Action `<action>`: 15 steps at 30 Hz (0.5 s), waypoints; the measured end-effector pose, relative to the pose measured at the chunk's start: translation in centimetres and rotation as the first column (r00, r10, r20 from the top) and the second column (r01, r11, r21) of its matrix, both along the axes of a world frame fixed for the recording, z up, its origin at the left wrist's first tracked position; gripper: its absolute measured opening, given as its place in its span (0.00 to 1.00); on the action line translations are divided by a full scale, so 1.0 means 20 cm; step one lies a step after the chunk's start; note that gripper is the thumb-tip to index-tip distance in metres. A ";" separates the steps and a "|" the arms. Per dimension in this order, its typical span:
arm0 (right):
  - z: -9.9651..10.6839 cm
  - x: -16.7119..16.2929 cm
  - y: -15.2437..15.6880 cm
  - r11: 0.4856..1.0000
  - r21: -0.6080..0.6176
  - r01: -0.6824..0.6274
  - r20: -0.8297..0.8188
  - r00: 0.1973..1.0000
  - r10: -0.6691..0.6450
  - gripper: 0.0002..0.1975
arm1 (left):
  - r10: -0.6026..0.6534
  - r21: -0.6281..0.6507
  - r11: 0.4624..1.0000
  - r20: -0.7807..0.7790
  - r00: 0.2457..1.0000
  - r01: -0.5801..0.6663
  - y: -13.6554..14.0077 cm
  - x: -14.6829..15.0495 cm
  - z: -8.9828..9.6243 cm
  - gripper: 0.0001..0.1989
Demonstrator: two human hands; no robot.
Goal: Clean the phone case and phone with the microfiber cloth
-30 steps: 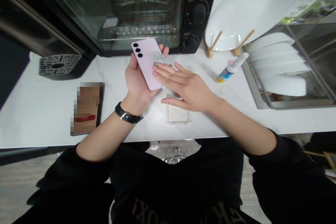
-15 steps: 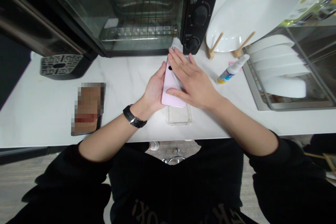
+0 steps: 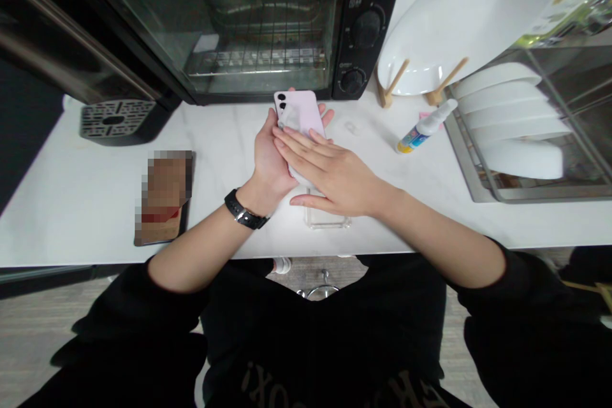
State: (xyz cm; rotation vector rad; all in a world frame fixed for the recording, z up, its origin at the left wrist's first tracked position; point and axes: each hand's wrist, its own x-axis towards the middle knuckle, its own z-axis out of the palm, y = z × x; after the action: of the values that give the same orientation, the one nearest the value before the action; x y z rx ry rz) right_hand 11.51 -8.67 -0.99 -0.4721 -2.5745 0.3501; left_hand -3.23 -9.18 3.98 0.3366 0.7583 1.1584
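A pale pink smartphone (image 3: 306, 105) lies back side up across my left hand (image 3: 268, 162), its dark camera lenses at the upper left. My left fingers wrap beneath it, with tips showing past its far edge. Over the lower half of the phone my right hand (image 3: 329, 172) lies with fingers straight and close together, pressing a thin white wipe (image 3: 291, 120) against the back. Most of the wipe is hidden under that hand. Below both hands, a clear phone case (image 3: 327, 222) rests on the counter, partly covered by my right hand.
A black toaster oven (image 3: 215, 32) stands behind my hands. To the right are a spray bottle (image 3: 415, 135), a large white plate (image 3: 459, 13) on a wooden stand and a rack (image 3: 473, 178) of white dishes. Another phone (image 3: 165, 197), its screen blurred, lies left on the white counter (image 3: 57, 210).
The phone has shifted left and now tilts the other way, with its camera end toward the upper left. My right hand and the wipe have slid down its back toward me.
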 end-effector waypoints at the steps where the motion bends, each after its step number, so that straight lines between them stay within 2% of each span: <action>1: 0.00 0.00 0.00 1.000 0.005 -0.016 -0.003 1.000 0.016 0.52 | 0.034 0.019 0.999 0.017 0.999 -0.034 0.01 -0.02 -0.01 0.33; 5: 0.00 0.01 -0.01 0.998 0.018 -0.057 0.004 0.998 0.057 0.49 | 0.128 0.008 0.992 0.043 0.991 -0.128 0.03 -0.08 -0.01 0.32; 9: 0.01 0.02 -0.01 0.998 0.021 -0.065 0.001 0.998 0.065 0.49 | 0.120 0.057 0.991 0.017 0.993 -0.120 0.04 -0.10 0.00 0.33; 15: 0.04 0.05 0.04 0.993 -0.018 0.121 0.006 0.993 -0.121 0.55 | 0.119 0.168 0.978 0.020 0.993 -0.121 0.03 -0.07 0.00 0.33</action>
State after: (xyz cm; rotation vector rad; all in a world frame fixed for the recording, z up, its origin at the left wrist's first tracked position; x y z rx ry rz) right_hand 12.56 -7.90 -0.14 -0.6331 -2.5354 0.3308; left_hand -4.73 -8.54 3.95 0.4303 0.6802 1.3417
